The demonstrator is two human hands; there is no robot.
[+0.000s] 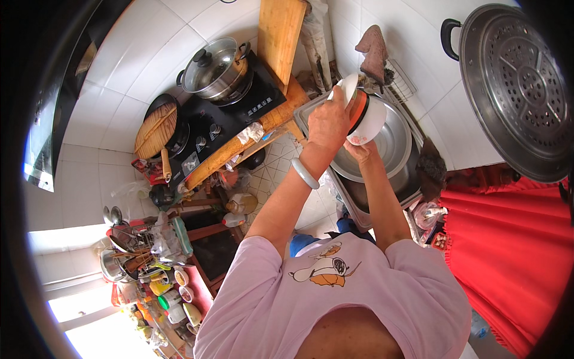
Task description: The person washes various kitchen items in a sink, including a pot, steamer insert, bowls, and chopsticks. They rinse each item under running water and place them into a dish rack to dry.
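Observation:
Tilted on its side above the sink (309, 112) is a nested stack of bowls. Its outermost bowl (373, 117) is white with pink flowers; orange and black rims show inside it, and a white rim lies at the left end. My left hand (329, 119), wrist in a pale bangle (305, 173), grips the stack from the left. From below, my right hand (361, 151) holds the flowered bowl's lower side; some of its fingers are hidden. Under the hands, a round metal basin (397, 152) sits in the sink.
A lidded steel pot (215, 72) and a wok with a wooden lid (157, 130) stand on the black cooktop (237, 107) to the left. On the right are a hanging steamer pan (515, 89) and a red curtain (506, 233). A wooden board (280, 40) leans behind the cooktop.

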